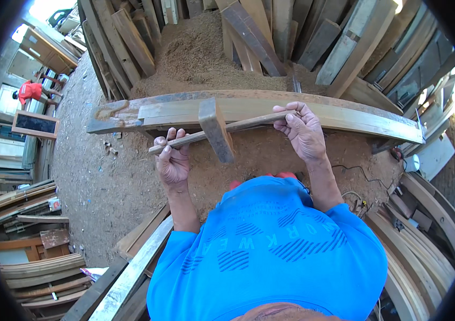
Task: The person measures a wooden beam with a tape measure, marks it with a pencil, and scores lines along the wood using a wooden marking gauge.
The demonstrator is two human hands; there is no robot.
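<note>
Both hands hold a wooden marking gauge, a thin stick [251,122] running through a thick brown wooden block [215,128]. My left hand [174,160] pinches the stick close to its left end. My right hand [305,134] grips the other end between thumb and fingers. The stick is level across my front, its right end slightly farther off. Just beyond the hands lies a long light board [356,120] on a thick timber bench [112,125]. The block overlaps the board's near edge in the view; whether they touch I cannot tell.
Sawdust [195,53] is heaped behind the bench, with planks [321,43] leaning there. Stacked timber [415,230] lies at right, near a cable [364,169] and a white bucket [411,162]. More boards [45,267] are at lower left. A person in red [29,92] bends over far left.
</note>
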